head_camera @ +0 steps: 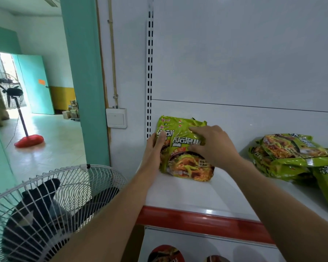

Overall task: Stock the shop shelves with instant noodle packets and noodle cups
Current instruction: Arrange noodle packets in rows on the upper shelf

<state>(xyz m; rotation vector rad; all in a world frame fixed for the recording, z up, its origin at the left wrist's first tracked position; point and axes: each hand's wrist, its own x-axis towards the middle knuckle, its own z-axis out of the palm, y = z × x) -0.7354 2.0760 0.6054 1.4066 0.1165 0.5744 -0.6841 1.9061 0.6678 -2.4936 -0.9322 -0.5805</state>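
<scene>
A green multipack of instant noodles (184,163) lies at the far left end of a white shelf (193,195), close to the back panel. My left hand (155,148) holds its left edge, thumb over the top face. My right hand (214,146) grips the pack from the right, with fingers on the upper part and thumb lower on the front. Further right on the same shelf, a loose pile of the same green noodle packs (292,157) lies partly overlapping. On the shelf below, two red noodle cups (166,254) show their lids at the bottom edge.
The shelf has a red front strip (197,220) and a slotted upright (149,72) at its left. A white fan (45,205) stands close at the lower left. A wall switch (116,118) is beside the shelf. Beyond a doorway stands a second fan with a red base (28,140).
</scene>
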